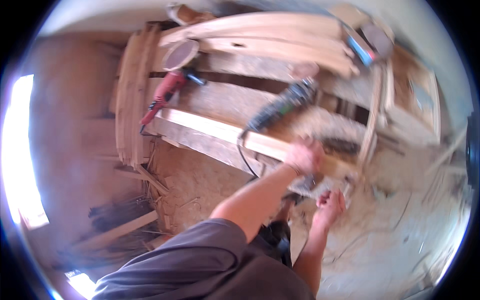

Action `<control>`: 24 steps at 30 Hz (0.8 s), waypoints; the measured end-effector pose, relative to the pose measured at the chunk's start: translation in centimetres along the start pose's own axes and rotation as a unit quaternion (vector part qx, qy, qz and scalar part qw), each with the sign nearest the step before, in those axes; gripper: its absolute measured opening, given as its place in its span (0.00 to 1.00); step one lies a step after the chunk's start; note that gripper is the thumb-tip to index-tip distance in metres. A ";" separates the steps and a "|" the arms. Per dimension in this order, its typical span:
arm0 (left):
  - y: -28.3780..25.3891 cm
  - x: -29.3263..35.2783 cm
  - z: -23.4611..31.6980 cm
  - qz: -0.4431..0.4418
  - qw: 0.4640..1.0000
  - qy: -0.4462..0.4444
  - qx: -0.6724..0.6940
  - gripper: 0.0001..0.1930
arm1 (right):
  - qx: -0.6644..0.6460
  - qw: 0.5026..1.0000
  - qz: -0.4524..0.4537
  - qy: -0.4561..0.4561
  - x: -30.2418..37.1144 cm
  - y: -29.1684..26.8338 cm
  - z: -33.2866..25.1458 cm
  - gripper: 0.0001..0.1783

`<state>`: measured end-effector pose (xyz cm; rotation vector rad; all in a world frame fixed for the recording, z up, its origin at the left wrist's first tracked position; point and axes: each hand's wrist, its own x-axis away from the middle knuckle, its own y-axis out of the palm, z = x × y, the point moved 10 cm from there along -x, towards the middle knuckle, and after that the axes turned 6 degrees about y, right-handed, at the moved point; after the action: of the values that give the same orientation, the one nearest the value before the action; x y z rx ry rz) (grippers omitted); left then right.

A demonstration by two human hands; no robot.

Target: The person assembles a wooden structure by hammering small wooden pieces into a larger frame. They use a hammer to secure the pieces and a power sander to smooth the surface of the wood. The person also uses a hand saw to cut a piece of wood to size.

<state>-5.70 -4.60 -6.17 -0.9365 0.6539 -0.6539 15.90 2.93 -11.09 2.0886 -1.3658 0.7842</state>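
Observation:
A long pale wooden board point(215, 127) lies along the near edge of the workbench point(215, 147). Over its right part is my left hand point(304, 156), blurred, its fingers curled; whether it grips the board or something on it is hidden. Just below, beside the bench's near right corner, my right hand point(331, 204) is closed with the fingers bunched, and what they hold, if anything, is too small to name. A black-and-green corded power tool point(282, 106) lies behind the board, left of my left hand. Farther left rests a red angle grinder point(167, 92) with a round disc.
Curved wooden planks point(270, 42) lie along the bench's far side, and upright-looking slats point(132, 100) line its left end. A wooden box point(412, 95) stands at the right. Scrap wood point(125, 227) and shavings cover the floor at left; a thin cord point(372, 235) trails at right.

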 end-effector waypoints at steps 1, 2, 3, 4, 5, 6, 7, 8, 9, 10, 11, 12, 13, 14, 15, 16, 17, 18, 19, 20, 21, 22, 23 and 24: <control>-1.9 1.2 -1.3 0.026 1.000 -0.012 -0.002 0.06 | 0.022 0.999 -0.022 0.013 1.1 3.1 -0.2 0.14; -3.0 2.4 -2.2 0.054 0.998 -0.023 0.016 0.06 | 0.078 0.996 -0.038 -0.004 1.4 5.1 -0.6 0.13; -3.8 3.1 -2.5 0.059 0.997 -0.024 0.053 0.08 | 0.099 0.993 -0.053 -0.023 1.6 7.0 -1.3 0.13; -4.6 3.1 -2.3 0.065 0.993 -0.016 0.093 0.11 | 0.114 0.990 -0.062 -0.047 2.0 8.7 -2.6 0.12; -4.5 3.5 -3.5 0.068 0.980 -0.077 0.172 0.14 | 0.134 0.987 -0.070 -0.059 1.6 9.5 -3.0 0.12; -4.5 3.8 -4.7 0.067 0.956 -0.131 0.253 0.17 | 0.151 0.983 -0.072 -0.070 1.6 10.9 -3.4 0.11; -5.0 3.7 -5.1 0.077 0.911 -0.174 0.365 0.24 | 0.155 0.983 -0.064 -0.071 2.3 12.3 -4.4 0.11; -4.2 4.3 -5.8 0.042 0.830 -0.269 0.487 0.28 | 0.164 0.980 -0.079 -0.079 2.3 14.7 -4.2 0.11; -5.3 4.2 -5.3 0.010 0.751 -0.305 0.586 0.27 | 0.177 0.977 -0.077 -0.093 2.4 16.4 -4.5 0.12; -6.0 4.6 -4.9 -0.032 0.657 -0.334 0.675 0.25 | 0.189 0.974 -0.069 -0.106 2.6 18.0 -4.5 0.13; -6.3 6.0 -7.3 0.023 0.648 -0.351 0.676 0.21 | 0.197 0.968 -0.105 -0.117 3.1 20.8 -2.8 0.13; -5.9 7.7 -9.7 0.077 0.633 -0.364 0.679 0.18 | 0.209 0.959 -0.137 -0.132 3.9 23.6 -1.0 0.13; -6.5 9.2 -12.3 0.113 0.619 -0.374 0.681 0.15 | 0.220 0.955 -0.162 -0.117 4.8 26.3 0.9 0.13; -9.1 9.7 -14.1 0.141 0.600 -0.403 0.676 0.15 | 0.229 0.949 -0.190 -0.099 5.6 28.8 2.1 0.13; -11.7 10.3 -16.1 0.148 0.579 -0.407 0.691 0.16 | 0.280 0.930 -0.232 -0.043 6.7 31.2 3.5 0.11; -14.0 10.9 -18.7 0.161 0.565 -0.410 0.697 0.18 | 0.325 0.903 -0.282 0.016 7.8 34.1 4.8 0.10; -16.6 11.9 -22.9 0.227 0.681 -0.390 0.577 0.17 | 0.408 0.860 -0.302 -0.047 8.8 36.9 4.1 0.10; -18.8 13.4 -26.3 0.281 0.774 -0.365 0.435 0.17 | 0.483 0.809 -0.318 -0.108 9.7 39.4 3.9 0.11; -20.7 14.2 -29.3 0.246 0.866 -0.340 0.274 0.14 | 0.497 0.799 -0.313 -0.129 9.1 41.6 3.3 0.12; -22.4 14.7 -31.5 0.200 0.924 -0.308 0.104 0.12 | 0.494 0.786 -0.304 -0.212 8.4 44.3 1.8 0.12; -23.7 16.0 -33.9 0.225 0.928 -0.290 0.066 0.09 | 0.485 0.748 -0.286 -0.351 10.7 49.0 -1.3 0.12; -24.0 16.2 -34.7 0.198 0.940 -0.276 0.043 0.09 | 0.477 0.729 -0.284 -0.401 11.4 52.8 -3.0 0.13; -24.3 16.5 -35.1 0.170 0.950 -0.260 0.018 0.10 | 0.474 0.718 -0.286 -0.421 11.2 56.6 -4.0 0.15; -24.1 16.8 -35.1 0.138 0.959 -0.246 -0.006 0.10 | 0.457 0.621 -0.292 -0.566 13.3 61.0 -5.4 0.17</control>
<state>-26.49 -45.36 -4.10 -0.9499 0.3325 -0.1530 -37.35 -23.42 8.74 3.8982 -0.4407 -0.4381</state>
